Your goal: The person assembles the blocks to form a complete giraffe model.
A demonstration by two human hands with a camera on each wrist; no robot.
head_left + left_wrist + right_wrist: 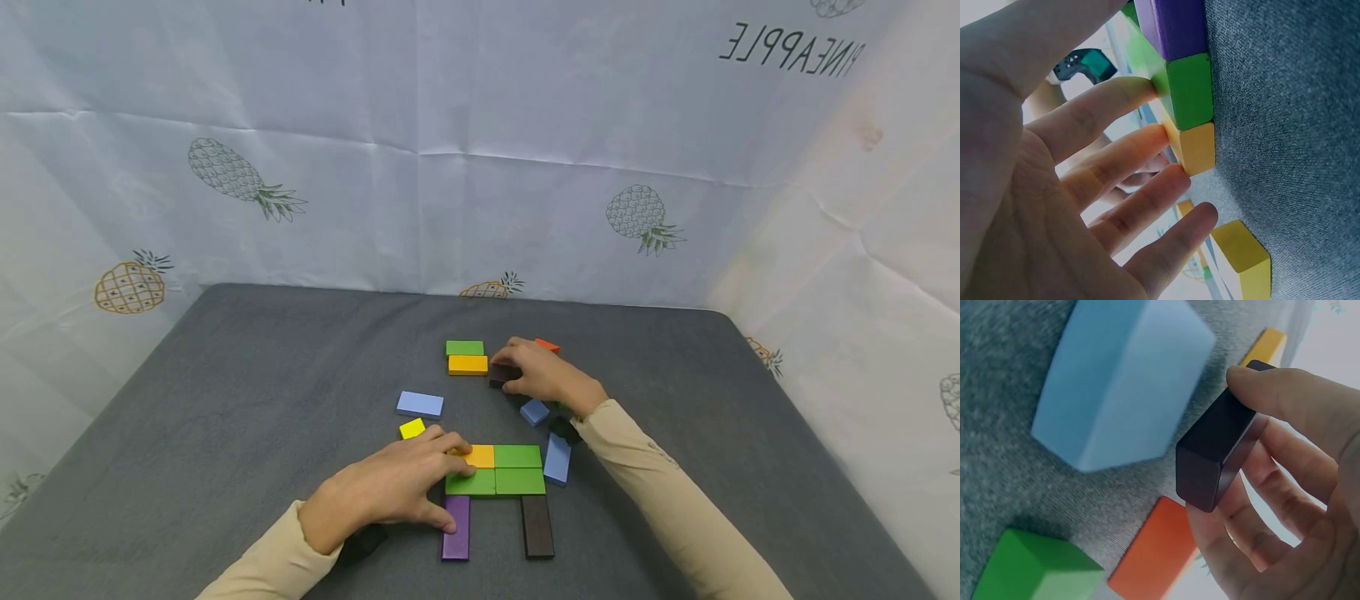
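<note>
My right hand (pixel 546 372) pinches a dark brown, nearly black block (pixel 1216 447) between thumb and fingers, beside an orange-yellow block (pixel 467 366) at the back. My left hand (pixel 397 482) lies over the left side of a group of flat-laid blocks. Its loosely spread fingertips touch a green block (pixel 1190 94) and a yellow-orange block (pixel 1197 149), while its thumb is over a purple block (pixel 457 542). Two more green blocks (pixel 519 468) complete the rows. A dark block (pixel 537 527) points toward me below their right end.
Around the group lie a yellow block (pixel 412 428), a light blue block (pixel 420 405), another blue block (pixel 557 459) and a smaller-looking blue one (pixel 534 412). Farther back are a green block (pixel 465 347) and a red-orange block (pixel 1155 550). A grey cloth (pixel 300 358) covers the table.
</note>
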